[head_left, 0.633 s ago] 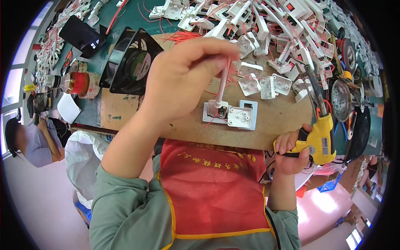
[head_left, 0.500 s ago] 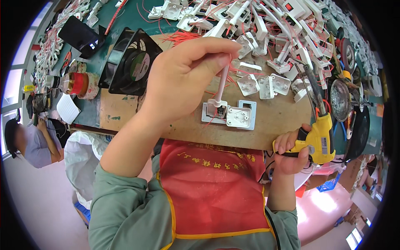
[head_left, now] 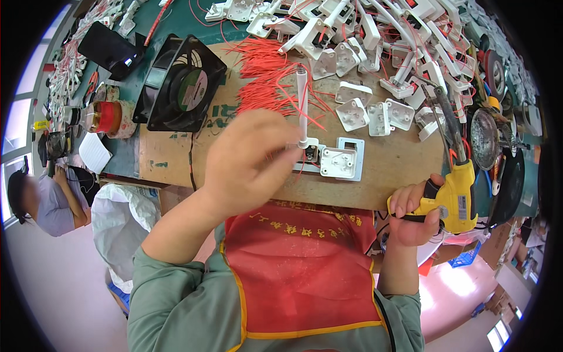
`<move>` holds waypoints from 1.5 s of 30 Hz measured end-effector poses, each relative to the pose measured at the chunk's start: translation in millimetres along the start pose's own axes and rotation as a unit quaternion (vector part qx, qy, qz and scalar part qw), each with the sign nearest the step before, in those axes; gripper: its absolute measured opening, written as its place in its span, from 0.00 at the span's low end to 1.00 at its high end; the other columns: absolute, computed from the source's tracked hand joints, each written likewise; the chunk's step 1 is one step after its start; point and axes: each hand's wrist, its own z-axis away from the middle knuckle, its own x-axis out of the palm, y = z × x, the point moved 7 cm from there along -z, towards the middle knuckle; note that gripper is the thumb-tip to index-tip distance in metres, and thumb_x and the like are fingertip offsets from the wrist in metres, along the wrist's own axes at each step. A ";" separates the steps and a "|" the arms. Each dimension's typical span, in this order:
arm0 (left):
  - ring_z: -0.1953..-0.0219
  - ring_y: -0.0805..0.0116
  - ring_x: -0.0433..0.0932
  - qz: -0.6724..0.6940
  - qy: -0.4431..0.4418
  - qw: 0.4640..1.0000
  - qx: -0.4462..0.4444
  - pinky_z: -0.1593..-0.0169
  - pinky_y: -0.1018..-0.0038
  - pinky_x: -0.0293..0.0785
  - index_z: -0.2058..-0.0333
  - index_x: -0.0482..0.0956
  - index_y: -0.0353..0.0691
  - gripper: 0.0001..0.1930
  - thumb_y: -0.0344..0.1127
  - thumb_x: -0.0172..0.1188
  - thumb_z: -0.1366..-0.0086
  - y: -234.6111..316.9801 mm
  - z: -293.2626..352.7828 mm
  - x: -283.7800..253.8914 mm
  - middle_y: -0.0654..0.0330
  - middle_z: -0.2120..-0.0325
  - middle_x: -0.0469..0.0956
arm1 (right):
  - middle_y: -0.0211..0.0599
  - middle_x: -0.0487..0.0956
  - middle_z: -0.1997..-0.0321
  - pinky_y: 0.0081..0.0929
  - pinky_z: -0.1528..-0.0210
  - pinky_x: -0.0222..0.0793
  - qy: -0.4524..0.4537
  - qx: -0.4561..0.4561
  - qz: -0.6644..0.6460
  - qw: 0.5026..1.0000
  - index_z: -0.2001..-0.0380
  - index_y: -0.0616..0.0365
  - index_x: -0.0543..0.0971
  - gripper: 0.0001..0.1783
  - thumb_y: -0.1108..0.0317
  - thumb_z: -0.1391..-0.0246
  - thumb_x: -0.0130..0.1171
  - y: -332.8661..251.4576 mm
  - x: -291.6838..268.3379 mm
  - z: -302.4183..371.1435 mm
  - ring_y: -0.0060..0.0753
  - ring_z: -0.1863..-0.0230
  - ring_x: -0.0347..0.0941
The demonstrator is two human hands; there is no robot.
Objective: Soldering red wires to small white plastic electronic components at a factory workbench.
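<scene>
My right hand is wrapped round the handle of a yellow soldering gun, its metal tip pointing up and away over the bench. My left hand is beside the foot of an upright white tube; motion smears its fingers, and I cannot tell whether they pinch anything. The tube rises from an open white plastic housing with a small dark part inside. That housing sits in a pale grey plate on the board. Red wire shows at the tube's top and along its side.
Behind the tube lies a bundle of red wires. White housings and tubes pile up at the far right. A black fan stands at left, near a jar. Rightward is a round metal dish. Another person sits far left.
My left hand has dropped from the tube's top to near its foot, uncovering the tube top and the red wire bundle. My right hand keeps hold of the soldering gun, nearly still.
</scene>
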 end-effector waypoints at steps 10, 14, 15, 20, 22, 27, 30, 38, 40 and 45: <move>0.71 0.65 0.71 -0.267 -0.198 0.931 0.152 0.69 0.68 0.65 0.65 0.79 0.44 0.13 0.33 0.66 0.52 27.1 16.2 41.7 0.64 0.72 0.68 | 0.29 0.68 0.75 0.24 0.77 0.64 -0.002 -0.005 -0.004 1.000 0.39 0.61 0.64 0.34 0.49 0.40 0.56 -0.2 1.6 0.0 0.23 0.81 0.64; 0.70 0.65 0.71 -0.267 -0.194 0.930 0.162 0.69 0.68 0.66 0.66 0.79 0.43 0.11 0.31 0.62 0.51 22.5 19.8 45.2 0.63 0.71 0.68 | 0.29 0.68 0.75 0.25 0.77 0.64 0.005 -0.004 0.000 1.000 0.40 0.61 0.64 0.34 0.49 0.40 0.57 0.0 0.9 0.3 0.23 0.81 0.64; 0.70 0.64 0.71 -0.252 -0.193 0.935 0.158 0.69 0.68 0.66 0.66 0.78 0.42 0.11 0.30 0.62 0.51 21.5 19.4 44.9 0.62 0.71 0.68 | 0.29 0.68 0.75 0.25 0.77 0.64 0.002 -0.003 -0.004 1.000 0.40 0.61 0.64 0.34 0.49 0.40 0.57 0.7 1.1 -0.3 0.23 0.81 0.64; 0.71 0.63 0.73 -0.206 -0.196 0.949 0.138 0.69 0.68 0.69 0.66 0.80 0.43 0.13 0.26 0.68 0.54 17.0 20.6 41.9 0.62 0.71 0.72 | 0.29 0.68 0.75 0.25 0.77 0.64 0.004 -0.005 0.002 1.000 0.40 0.61 0.63 0.34 0.49 0.40 0.57 -0.1 0.4 0.4 0.23 0.81 0.64; 0.70 0.61 0.74 -0.195 -0.193 0.953 0.130 0.68 0.67 0.71 0.67 0.79 0.42 0.13 0.25 0.69 0.53 18.1 19.2 41.6 0.61 0.70 0.73 | 0.29 0.68 0.75 0.25 0.77 0.64 -0.005 -0.006 -0.005 1.000 0.40 0.61 0.63 0.34 0.49 0.40 0.57 -0.2 0.6 0.3 0.23 0.81 0.64; 0.72 0.62 0.77 -0.145 -0.084 0.974 0.154 0.70 0.67 0.74 0.65 0.76 0.41 0.12 0.26 0.67 0.49 28.4 9.7 30.4 0.58 0.65 0.78 | 0.29 0.68 0.75 0.25 0.77 0.64 0.004 -0.003 -0.002 1.000 0.40 0.60 0.63 0.35 0.49 0.41 0.58 0.2 0.8 1.3 0.24 0.81 0.64; 0.74 0.63 0.77 -0.169 -0.055 0.971 0.163 0.71 0.69 0.73 0.63 0.76 0.40 0.14 0.27 0.67 0.48 29.8 5.9 32.8 0.57 0.63 0.80 | 0.29 0.68 0.75 0.25 0.77 0.65 -0.006 -0.006 0.002 1.000 0.40 0.60 0.63 0.35 0.48 0.41 0.58 -0.7 1.1 2.6 0.24 0.81 0.65; 0.72 0.62 0.78 -0.218 -0.103 0.957 0.161 0.70 0.70 0.73 0.62 0.75 0.39 0.11 0.27 0.64 0.45 34.3 11.0 45.7 0.56 0.62 0.82 | 0.28 0.68 0.75 0.26 0.76 0.66 -0.006 0.000 0.017 1.000 0.40 0.60 0.64 0.36 0.48 0.43 0.59 0.4 0.2 6.9 0.24 0.81 0.65; 0.73 0.64 0.78 -0.217 -0.104 0.954 0.177 0.70 0.70 0.73 0.62 0.76 0.39 0.11 0.28 0.63 0.46 34.3 10.0 45.9 0.57 0.64 0.81 | 0.28 0.68 0.75 0.26 0.76 0.66 -0.012 0.001 0.012 1.000 0.40 0.60 0.64 0.36 0.47 0.43 0.60 0.2 0.9 6.0 0.24 0.81 0.65; 0.69 0.60 0.79 -0.226 -0.137 0.953 0.150 0.67 0.69 0.76 0.63 0.77 0.38 0.12 0.25 0.67 0.46 32.9 5.9 53.1 0.55 0.59 0.80 | 0.28 0.68 0.75 0.25 0.76 0.66 -0.006 0.017 0.009 1.000 0.40 0.59 0.64 0.37 0.47 0.44 0.61 -2.5 -1.7 11.8 0.24 0.81 0.65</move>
